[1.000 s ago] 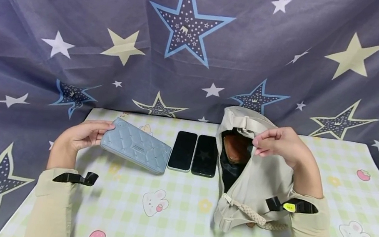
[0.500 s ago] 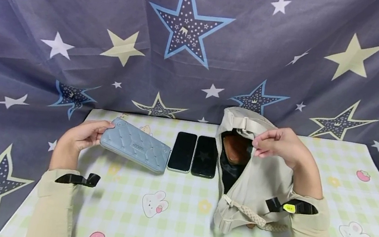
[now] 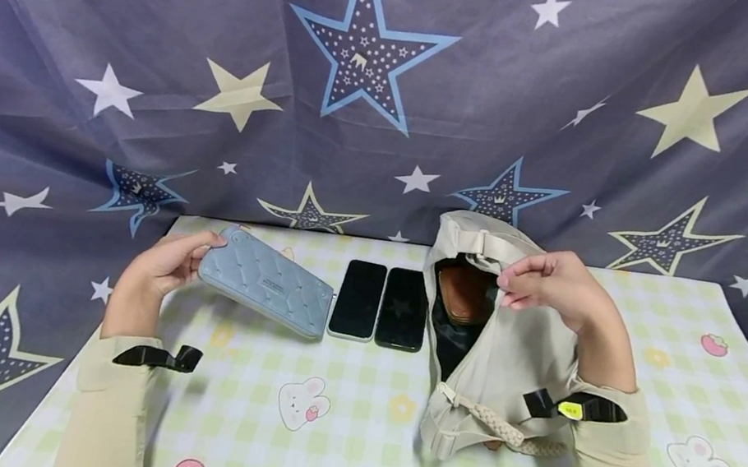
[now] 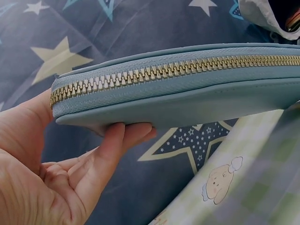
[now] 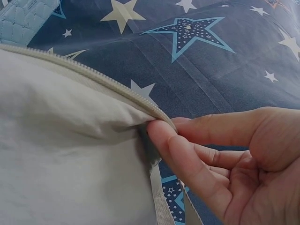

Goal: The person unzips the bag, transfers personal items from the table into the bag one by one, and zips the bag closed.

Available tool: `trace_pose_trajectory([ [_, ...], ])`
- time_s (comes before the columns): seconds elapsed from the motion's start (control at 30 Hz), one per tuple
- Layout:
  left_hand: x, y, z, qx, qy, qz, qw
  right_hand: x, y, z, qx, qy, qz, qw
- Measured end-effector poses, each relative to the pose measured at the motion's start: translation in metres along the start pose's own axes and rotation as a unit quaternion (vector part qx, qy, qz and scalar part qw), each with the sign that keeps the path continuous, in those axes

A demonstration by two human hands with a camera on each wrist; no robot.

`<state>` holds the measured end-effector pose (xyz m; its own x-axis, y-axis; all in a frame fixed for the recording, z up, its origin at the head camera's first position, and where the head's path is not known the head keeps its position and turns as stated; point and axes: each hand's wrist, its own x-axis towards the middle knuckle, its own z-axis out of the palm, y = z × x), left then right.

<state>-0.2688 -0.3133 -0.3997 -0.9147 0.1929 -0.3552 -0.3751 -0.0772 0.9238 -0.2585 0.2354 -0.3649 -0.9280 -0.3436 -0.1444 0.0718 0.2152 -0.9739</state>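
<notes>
Grips blue wallet (image 3: 268, 282) in left hand (image 3: 158, 266), pinches beige bag (image 3: 523, 368) by its edge with right hand (image 3: 556, 286) (seemingly mid-packing); probably calls next for carrying wallet rightward

The left hand (image 3: 164, 263) has lifted its end of the blue wallet (image 3: 266, 281) slightly since a second ago — the wallet slants more steeply now — and the left sleeve (image 3: 108, 412) has edged inward.

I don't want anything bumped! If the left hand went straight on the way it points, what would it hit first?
Probably the pale-edged smartphone, just past the quilted zip wallet that the left hand holds. Height is hard to judge, so it might pass above.
</notes>
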Motion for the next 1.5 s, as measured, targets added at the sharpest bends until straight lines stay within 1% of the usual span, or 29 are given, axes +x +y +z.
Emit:
trace_pose_trajectory([
  [0.17,-0.001,0.002,0.002,-0.002,0.001,0.016,0.9999,0.0,-0.001,0.0,-0.003,0.002,0.001,1.0],
  [0.3,-0.005,0.005,0.004,-0.012,0.016,0.019,0.9996,0.0,-0.001,0.0,-0.003,0.001,0.002,1.0],
  [0.37,-0.008,0.007,0.004,-0.025,0.025,0.019,0.9992,-0.001,-0.001,0.0,-0.003,0.001,0.002,1.0],
  [0.5,-0.013,0.012,0.002,-0.082,0.032,0.022,0.9959,-0.001,-0.001,0.0,-0.003,0.004,0.002,1.0],
  [0.6,-0.016,0.016,0.003,-0.14,0.026,0.022,0.9896,-0.001,0.0,-0.001,-0.005,0.005,0.003,1.0],
  [0.73,-0.02,0.021,0.01,-0.178,0.016,0.032,0.9833,-0.001,0.0,-0.001,-0.003,0.004,0.001,1.0],
  [0.8,-0.02,0.023,0.015,-0.167,0.01,0.044,0.985,-0.001,0.0,-0.002,-0.002,0.003,0.0,1.0],
  [0.97,-0.017,0.026,0.031,-0.117,-0.004,0.08,0.9899,-0.001,0.0,-0.002,0.0,0.001,-0.001,1.0],
  [1.03,-0.015,0.026,0.036,-0.114,-0.008,0.085,0.9898,-0.001,0.001,-0.002,0.001,0.001,-0.001,1.0],
  [1.2,-0.009,0.025,0.047,-0.119,-0.017,0.077,0.9897,-0.001,0.001,-0.002,-0.001,0.0,0.0,1.0],
  [1.5,0.005,0.02,0.068,-0.098,-0.024,0.066,0.9927,-0.001,0.0,-0.003,-0.003,0.002,-0.002,1.0],
])
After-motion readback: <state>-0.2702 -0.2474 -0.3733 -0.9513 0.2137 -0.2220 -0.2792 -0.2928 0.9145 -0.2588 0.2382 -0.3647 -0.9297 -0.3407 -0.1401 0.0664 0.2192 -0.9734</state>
